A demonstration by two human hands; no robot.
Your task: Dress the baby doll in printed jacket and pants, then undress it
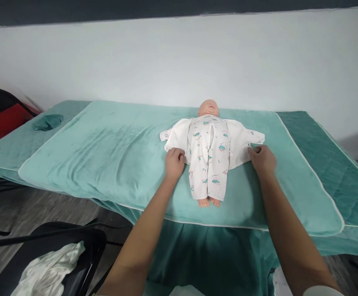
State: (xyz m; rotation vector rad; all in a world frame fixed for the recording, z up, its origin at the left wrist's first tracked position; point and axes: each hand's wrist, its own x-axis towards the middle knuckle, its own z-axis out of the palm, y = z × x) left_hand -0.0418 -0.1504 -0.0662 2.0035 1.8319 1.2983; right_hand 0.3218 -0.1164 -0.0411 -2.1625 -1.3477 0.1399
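Observation:
A baby doll lies on its back on the green bed cover, head toward the wall and bare feet toward me. White baby clothes with a small green and pink animal print cover its body and legs. Plain white cloth and the sleeves spread out to both sides. My left hand is closed at the lower edge of the cloth on the left. On the right, the fingers of my right hand pinch the cloth edge below the sleeve. The doll's hands are hidden.
A green bed with a face hole at its left end stands against a white wall. At lower left, crumpled white cloth lies on a black chair. A red and black chair stands far left.

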